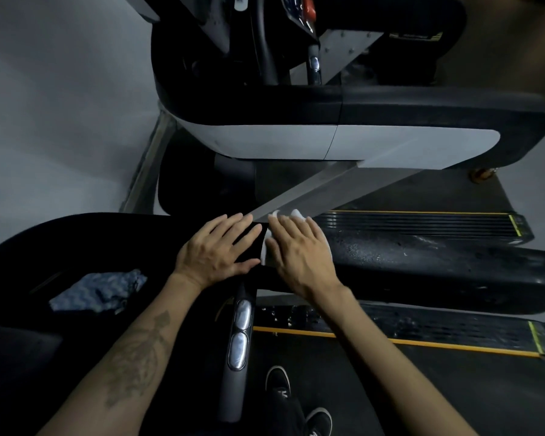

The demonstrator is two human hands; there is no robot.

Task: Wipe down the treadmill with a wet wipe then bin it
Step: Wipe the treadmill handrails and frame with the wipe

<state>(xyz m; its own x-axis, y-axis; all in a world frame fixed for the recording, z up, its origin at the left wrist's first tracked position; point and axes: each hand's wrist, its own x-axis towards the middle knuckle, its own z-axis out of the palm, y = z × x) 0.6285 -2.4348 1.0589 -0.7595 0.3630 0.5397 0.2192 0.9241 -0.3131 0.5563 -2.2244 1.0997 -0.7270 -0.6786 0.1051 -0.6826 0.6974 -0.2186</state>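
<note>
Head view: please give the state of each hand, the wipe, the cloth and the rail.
Left hand: open, flat on the black padded treadmill rail.
Right hand: open, pressing the white wet wipe.
White wet wipe: mostly covered.
Blue-grey crumpled cloth: lying on the rail, untouched.

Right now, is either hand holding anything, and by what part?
Nothing is gripped. The right hand presses the wet wipe flat with straight fingers; the left hand rests bare.

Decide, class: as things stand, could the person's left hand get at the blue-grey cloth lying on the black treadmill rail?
Probably yes. The left hand lies flat and empty on the same black rail as the blue-grey cloth, which sits nearby with nothing between them.
</note>
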